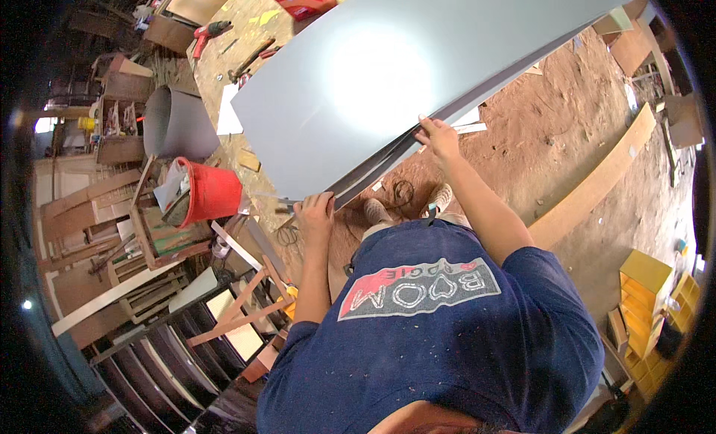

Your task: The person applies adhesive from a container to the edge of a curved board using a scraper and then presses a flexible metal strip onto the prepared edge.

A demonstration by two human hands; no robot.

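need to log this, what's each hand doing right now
left hand: closed on the near corner of the grey sheet
right hand: fingers gripping the sheet's side edge

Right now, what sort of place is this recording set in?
Probably a woodworking shop: both hands, left hand and right hand, grip a large grey sheet on a workbench, with a red drill and stacked wooden frames nearby.
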